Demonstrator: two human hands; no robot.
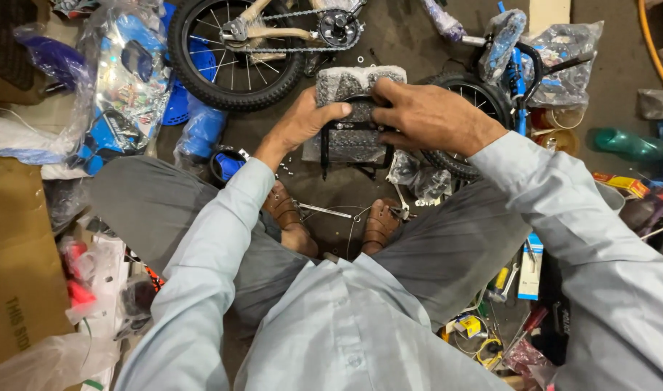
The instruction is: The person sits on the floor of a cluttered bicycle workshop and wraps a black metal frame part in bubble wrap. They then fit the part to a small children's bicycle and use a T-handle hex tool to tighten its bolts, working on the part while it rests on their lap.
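Nearest the lens, pale shirt (346, 333) and grey trousers, two sandalled feet (331, 221) at centre. Above them, upper centre of frame: left hand (302, 119) and right hand (425, 116), fingers curled around a black bubble-wrapped rear carrier rack (353, 134), held over the floor. Judged step: peeling off wrapping; next likely needing firm pull on film. Counted: two wheels (234, 51), one chain (302, 32), one cardboard box (17, 261) at lower left.

Brown cardboard box (17, 261) at left; blue-and-white carton (532, 268) and yellow-red packet (622, 184) at right.
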